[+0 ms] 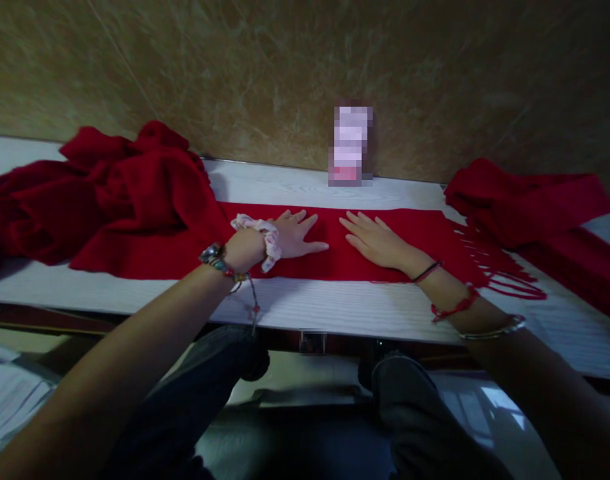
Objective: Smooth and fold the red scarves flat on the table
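A red fringed scarf (419,240) lies flat across the white wood-grain table (305,300), its tassels spread at the right end. On its middle rests my left hand (297,237), palm down with fingers spread, a pale scrunchie (269,243) and a beaded bracelet at the wrist. My right hand (377,241) presses flat on the cloth just to the right, fingers stretched toward the left hand. Neither hand grips anything. The scarf's left part runs to a crumpled heap of red cloth (149,193); where one ends and the other begins cannot be made out.
More folded red cloth (525,207) lies at the right end of the table. A blurred-out pinkish object (351,143) leans by the marbled wall (265,80) behind. My legs are below the front edge, and white papers or wrapping (15,400) show at lower left.
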Motion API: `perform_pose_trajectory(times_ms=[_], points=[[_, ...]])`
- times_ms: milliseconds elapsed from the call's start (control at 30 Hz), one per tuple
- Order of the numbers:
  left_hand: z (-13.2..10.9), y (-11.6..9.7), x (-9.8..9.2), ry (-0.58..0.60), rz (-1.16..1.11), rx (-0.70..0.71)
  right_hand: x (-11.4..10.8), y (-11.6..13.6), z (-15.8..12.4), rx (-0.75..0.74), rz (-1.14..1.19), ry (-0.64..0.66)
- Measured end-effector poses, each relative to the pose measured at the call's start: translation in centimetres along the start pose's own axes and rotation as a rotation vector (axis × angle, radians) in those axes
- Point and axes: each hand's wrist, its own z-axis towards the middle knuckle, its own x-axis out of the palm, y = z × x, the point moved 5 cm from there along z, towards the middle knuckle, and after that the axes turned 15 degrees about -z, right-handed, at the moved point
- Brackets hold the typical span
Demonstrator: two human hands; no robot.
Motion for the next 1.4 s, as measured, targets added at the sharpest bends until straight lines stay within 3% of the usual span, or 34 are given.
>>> perform_pose_trajectory(times_ms=[100, 233, 333, 467, 633, 900, 1233, 1400], points=[[2.1, -0.5, -0.6, -0.033, 0.007, -0.033, -0.2, 0.2, -0.1, 0.006, 0.008, -0.006], [3.2, -0.8, 1.0, -0.048, 0.065, -0.013, -0.3, 0.3, -0.2, 0.011, 0.011, -0.008], [2.7, 0.5, 1.6, -0.047, 0.088, -0.032, -0.4, 0.3, -0.3, 0.012, -0.005, -0.004], [1.8, 2.3, 1.0, -0.059, 0.067, -0.166, -0.2, 0.2, -0.2, 0.008, -0.005, -0.008], [1.7, 1.9, 0.8, -0.108, 0.072, -0.168, -0.1, 0.1, -0.1, 0.0, -0.009, -0.027], [1.8, 2.0, 0.9, -0.094, 0.072, -0.133, -0.2, -0.1, -0.4, 0.033, 0.003, -0.007], [-1.6, 6.7, -0.9, -0.135, 0.08, -0.252, -0.3, -0.4, -0.5, 0.041, 0.016, 0.063], [-2.4, 7.3, -1.1, -0.183, 0.061, -0.258, -1.2, 0.2, 0.6, 0.052, -0.027, 0.141]])
